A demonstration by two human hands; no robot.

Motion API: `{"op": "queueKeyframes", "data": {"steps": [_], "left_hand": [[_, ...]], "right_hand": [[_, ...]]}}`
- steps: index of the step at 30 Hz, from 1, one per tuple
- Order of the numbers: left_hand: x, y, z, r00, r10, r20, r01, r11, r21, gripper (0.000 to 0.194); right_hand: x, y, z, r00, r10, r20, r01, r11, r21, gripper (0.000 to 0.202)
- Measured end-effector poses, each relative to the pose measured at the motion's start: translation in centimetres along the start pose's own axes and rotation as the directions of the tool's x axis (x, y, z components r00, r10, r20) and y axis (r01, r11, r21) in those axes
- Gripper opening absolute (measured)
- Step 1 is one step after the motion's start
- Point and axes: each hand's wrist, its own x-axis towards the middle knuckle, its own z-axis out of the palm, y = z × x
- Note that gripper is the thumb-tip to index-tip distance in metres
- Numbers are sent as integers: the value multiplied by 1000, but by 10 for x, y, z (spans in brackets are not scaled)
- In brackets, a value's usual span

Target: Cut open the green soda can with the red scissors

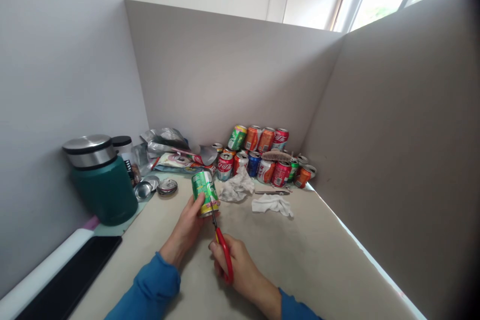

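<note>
My left hand (pixel 189 224) is wrapped around the lower left side of a green and yellow drink can (pixel 202 190), which it holds slightly tilted above the table. In my right hand (pixel 236 262) is a pair of red-handled scissors (pixel 224 255), its fingers closed around the handles. The dark blades point away from me and lie against the can's lower right side. Whether the blades have gone into the metal I cannot tell. The can's top end is turned away from me, and its far side is hidden.
Several drink cans (pixel 225 166) are stacked at the back. Before them lie crumpled tissue (pixel 237 186), white cloth (pixel 273 204) and a thin dark tool (pixel 272 192). Cut can ends (pixel 167 187), metal sheets (pixel 165 142) and a teal canister (pixel 103 190) stand left, near a black tablet-like slab (pixel 71 280).
</note>
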Motion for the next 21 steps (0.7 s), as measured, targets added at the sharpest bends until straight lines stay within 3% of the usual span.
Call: {"op": "queueKeyframes", "data": {"steps": [12, 21], "left_hand": [[-10, -9, 12, 980, -195, 38, 199, 958, -206, 33], [-8, -15, 11, 962, -270, 35, 272, 952, -141, 45]], "right_hand": [[1, -5, -1, 998, -26, -62, 26, 1000, -7, 46], [3, -1, -6, 998, -58, -1, 57, 997, 60, 58]]}}
